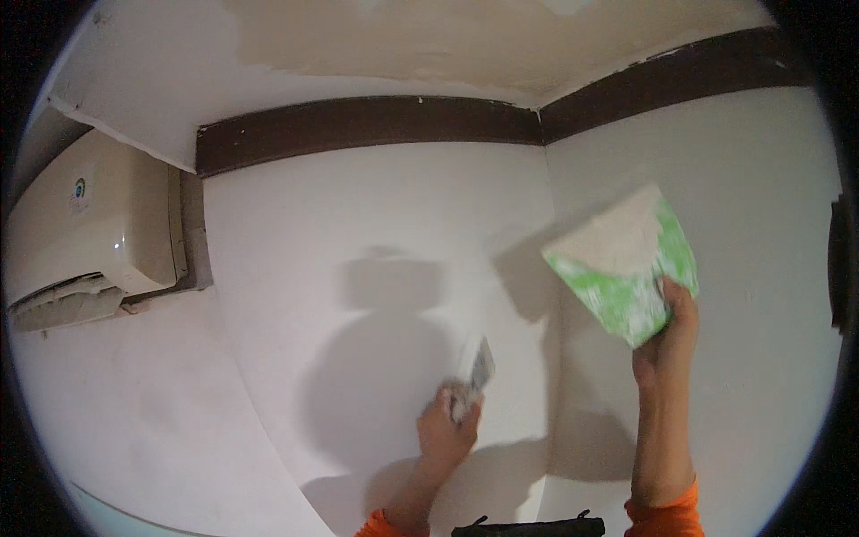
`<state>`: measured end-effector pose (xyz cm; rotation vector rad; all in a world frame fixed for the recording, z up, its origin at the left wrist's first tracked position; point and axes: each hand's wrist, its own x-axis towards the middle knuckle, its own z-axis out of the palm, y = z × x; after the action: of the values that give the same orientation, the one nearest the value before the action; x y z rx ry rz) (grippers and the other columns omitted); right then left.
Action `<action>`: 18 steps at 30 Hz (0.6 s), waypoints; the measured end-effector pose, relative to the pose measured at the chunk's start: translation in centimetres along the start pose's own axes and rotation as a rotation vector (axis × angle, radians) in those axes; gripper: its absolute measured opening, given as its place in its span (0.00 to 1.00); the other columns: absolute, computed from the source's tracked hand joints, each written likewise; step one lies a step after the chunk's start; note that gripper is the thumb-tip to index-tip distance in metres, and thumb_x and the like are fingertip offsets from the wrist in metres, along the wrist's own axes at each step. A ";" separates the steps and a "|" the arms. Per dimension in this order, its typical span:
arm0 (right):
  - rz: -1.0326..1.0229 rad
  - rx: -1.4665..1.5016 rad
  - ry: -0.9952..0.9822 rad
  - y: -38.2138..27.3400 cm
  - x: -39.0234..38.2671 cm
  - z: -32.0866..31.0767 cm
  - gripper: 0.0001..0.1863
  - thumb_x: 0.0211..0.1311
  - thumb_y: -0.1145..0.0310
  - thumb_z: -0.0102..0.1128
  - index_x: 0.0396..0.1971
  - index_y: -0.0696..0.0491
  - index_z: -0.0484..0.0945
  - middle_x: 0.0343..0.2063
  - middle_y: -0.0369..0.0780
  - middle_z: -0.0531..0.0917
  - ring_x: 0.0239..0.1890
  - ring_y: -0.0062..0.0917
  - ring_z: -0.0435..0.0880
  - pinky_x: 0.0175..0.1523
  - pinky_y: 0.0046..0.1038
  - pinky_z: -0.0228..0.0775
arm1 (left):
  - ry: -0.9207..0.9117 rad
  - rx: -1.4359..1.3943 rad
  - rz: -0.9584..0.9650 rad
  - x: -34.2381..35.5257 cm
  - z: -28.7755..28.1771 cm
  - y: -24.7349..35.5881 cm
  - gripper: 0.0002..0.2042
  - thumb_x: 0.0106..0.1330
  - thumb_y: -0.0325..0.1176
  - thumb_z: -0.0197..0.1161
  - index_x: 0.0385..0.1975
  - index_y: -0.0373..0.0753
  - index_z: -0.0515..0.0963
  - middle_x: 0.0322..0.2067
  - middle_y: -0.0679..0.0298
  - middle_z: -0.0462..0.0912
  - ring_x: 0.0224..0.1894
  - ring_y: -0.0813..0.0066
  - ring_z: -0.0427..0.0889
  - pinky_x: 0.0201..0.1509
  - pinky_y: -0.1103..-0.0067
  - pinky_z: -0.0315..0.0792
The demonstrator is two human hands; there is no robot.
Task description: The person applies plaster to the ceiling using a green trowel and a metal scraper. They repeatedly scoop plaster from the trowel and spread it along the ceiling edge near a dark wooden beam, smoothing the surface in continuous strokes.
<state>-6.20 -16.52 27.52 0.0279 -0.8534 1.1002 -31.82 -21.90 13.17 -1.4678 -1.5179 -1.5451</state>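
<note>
Before the white wall (268, 233), the left hand (447, 431) has its fingers wrapped around a scraper (481, 362), long axis nearly upright, greyish blade pointing up and slightly right, blurred. The right hand's (669, 327) fingers grip the lower right of a tilted green board (604, 300), white-smeared, its upper left coated smooth beige.

White-blotched green board (617, 295), dark brown trim (376, 123)
</note>
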 end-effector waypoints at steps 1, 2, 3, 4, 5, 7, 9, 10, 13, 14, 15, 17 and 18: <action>0.001 -0.033 0.083 0.5 -0.9 -1.6 0.30 0.55 0.64 0.61 0.56 0.63 0.67 0.49 0.46 0.78 0.50 0.34 0.81 0.56 0.37 0.74 | 0.042 0.173 0.091 2.3 -1.0 0.7 0.17 0.65 0.36 0.63 0.50 0.36 0.73 0.27 0.50 0.83 0.26 0.54 0.84 0.34 0.65 0.78; 0.001 -0.071 0.170 0.8 -1.9 -3.0 0.32 0.53 0.63 0.62 0.56 0.64 0.67 0.49 0.46 0.78 0.50 0.35 0.81 0.55 0.37 0.73 | 0.109 0.203 0.118 4.8 -1.9 1.8 0.22 0.64 0.35 0.63 0.56 0.36 0.70 0.25 0.51 0.82 0.24 0.56 0.83 0.32 0.67 0.77; 0.013 -0.068 0.179 1.1 -2.7 -3.9 0.32 0.53 0.63 0.62 0.57 0.64 0.67 0.49 0.46 0.77 0.50 0.36 0.80 0.55 0.38 0.73 | 0.182 0.236 0.143 7.5 -2.8 3.2 0.26 0.64 0.34 0.62 0.62 0.36 0.67 0.23 0.52 0.82 0.22 0.58 0.83 0.30 0.68 0.77; 0.025 -0.067 0.188 1.3 -3.4 -4.8 0.33 0.53 0.63 0.62 0.57 0.64 0.67 0.48 0.46 0.77 0.50 0.37 0.80 0.55 0.39 0.73 | 0.159 0.304 0.102 10.2 -3.6 4.8 0.32 0.63 0.33 0.63 0.67 0.35 0.59 0.22 0.53 0.82 0.20 0.59 0.82 0.29 0.69 0.77; 0.034 -0.064 0.207 1.5 -3.9 -5.9 0.34 0.52 0.63 0.63 0.58 0.64 0.66 0.48 0.46 0.77 0.50 0.38 0.80 0.55 0.39 0.72 | 0.130 0.370 0.067 12.9 -3.8 6.6 0.39 0.62 0.32 0.63 0.72 0.35 0.51 0.21 0.53 0.81 0.19 0.60 0.82 0.28 0.69 0.76; 0.086 -0.084 0.175 1.7 -4.6 -7.4 0.36 0.51 0.62 0.63 0.59 0.64 0.65 0.48 0.47 0.77 0.50 0.39 0.79 0.56 0.40 0.72 | 0.093 0.457 0.024 17.9 -4.5 10.2 0.45 0.59 0.31 0.64 0.73 0.30 0.42 0.19 0.53 0.81 0.20 0.61 0.83 0.28 0.70 0.77; 0.115 -0.090 0.118 1.3 -5.1 -7.7 0.38 0.50 0.62 0.64 0.60 0.64 0.64 0.48 0.47 0.77 0.51 0.39 0.79 0.55 0.41 0.72 | 0.209 0.503 0.222 21.5 -4.7 11.1 0.47 0.58 0.31 0.64 0.71 0.24 0.39 0.20 0.52 0.81 0.21 0.60 0.83 0.29 0.69 0.78; 0.120 -0.083 0.089 1.3 -5.4 -7.8 0.39 0.49 0.61 0.65 0.60 0.65 0.64 0.48 0.48 0.77 0.51 0.39 0.79 0.55 0.40 0.72 | 0.201 0.537 0.201 23.1 -4.9 11.6 0.47 0.57 0.30 0.64 0.71 0.23 0.39 0.20 0.52 0.82 0.22 0.59 0.84 0.30 0.69 0.78; 0.106 -0.087 0.032 1.0 -5.6 -6.6 0.41 0.46 0.60 0.66 0.60 0.65 0.64 0.49 0.48 0.77 0.51 0.38 0.80 0.53 0.39 0.74 | 0.197 0.617 0.180 26.8 -5.8 12.5 0.46 0.56 0.28 0.62 0.69 0.18 0.40 0.21 0.50 0.83 0.25 0.57 0.85 0.32 0.68 0.79; 0.091 -0.100 0.032 1.0 -5.8 -6.2 0.42 0.45 0.59 0.67 0.60 0.65 0.64 0.49 0.49 0.77 0.50 0.38 0.80 0.53 0.39 0.75 | 0.190 0.608 0.206 27.7 -5.4 12.3 0.45 0.56 0.28 0.62 0.68 0.17 0.40 0.22 0.50 0.83 0.26 0.57 0.85 0.33 0.67 0.79; 0.072 -0.112 0.014 1.2 -5.9 -6.3 0.40 0.47 0.59 0.66 0.59 0.64 0.65 0.48 0.48 0.78 0.49 0.37 0.81 0.50 0.36 0.77 | 0.185 0.601 0.231 28.4 -5.0 12.1 0.45 0.55 0.27 0.62 0.68 0.15 0.40 0.22 0.49 0.83 0.27 0.56 0.86 0.34 0.67 0.79; 0.033 -0.135 -0.027 1.4 -6.2 -6.5 0.37 0.50 0.58 0.66 0.58 0.63 0.67 0.48 0.47 0.79 0.45 0.33 0.84 0.46 0.32 0.81 | 0.153 0.597 0.227 29.7 -4.2 11.9 0.45 0.55 0.27 0.62 0.67 0.13 0.41 0.24 0.48 0.84 0.27 0.56 0.86 0.34 0.67 0.79; 0.045 -0.145 -0.032 1.3 -6.4 -6.4 0.38 0.50 0.58 0.66 0.58 0.63 0.66 0.48 0.47 0.79 0.45 0.33 0.84 0.46 0.32 0.81 | 0.138 0.595 0.223 30.3 -3.8 11.8 0.44 0.54 0.27 0.61 0.66 0.12 0.42 0.24 0.47 0.84 0.28 0.56 0.86 0.34 0.67 0.79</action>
<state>-4.58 -18.09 18.68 -0.0952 -0.9652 1.0794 -30.84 -18.74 45.70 -1.1106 -1.4974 -0.9292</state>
